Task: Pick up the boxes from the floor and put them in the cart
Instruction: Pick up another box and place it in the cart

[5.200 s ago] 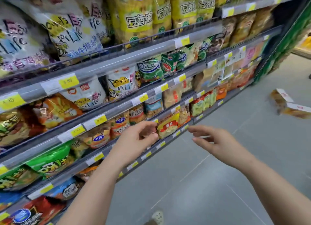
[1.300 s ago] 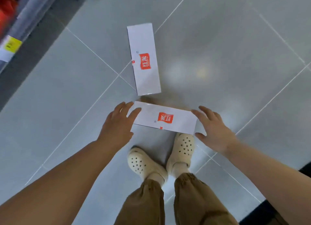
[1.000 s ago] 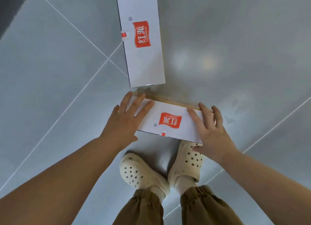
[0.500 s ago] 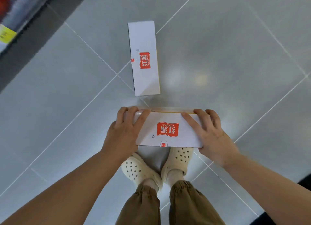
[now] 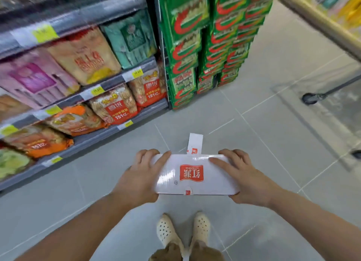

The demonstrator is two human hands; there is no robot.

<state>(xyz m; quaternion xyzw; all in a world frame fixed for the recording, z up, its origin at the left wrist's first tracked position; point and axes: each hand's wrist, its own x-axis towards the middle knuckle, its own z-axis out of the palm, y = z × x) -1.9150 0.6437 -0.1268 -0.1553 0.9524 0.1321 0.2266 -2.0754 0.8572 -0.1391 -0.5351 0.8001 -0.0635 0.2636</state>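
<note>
Lifted clear of the floor point(image 5: 273, 143) since a moment earlier: white box point(image 5: 192, 174), gripped at both ends by left hand point(image 5: 142, 174) and right hand point(image 5: 244, 176). Second box point(image 5: 195, 144) left on tiles; cart wheel point(image 5: 310, 98) ahead right.

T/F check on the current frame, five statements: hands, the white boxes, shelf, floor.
1. Both hands grip one white rectangular box with a red logo, left hand and right hand at opposite ends. True.
2. A second white box lies on the grey tiled floor beyond the held one. True.
3. The held box rests on the floor. False: it is lifted, above the cream perforated clogs.
4. The right hand is empty. False: it grips the box.
5. Green packs are stacked beside the snack shelf. True.
</note>
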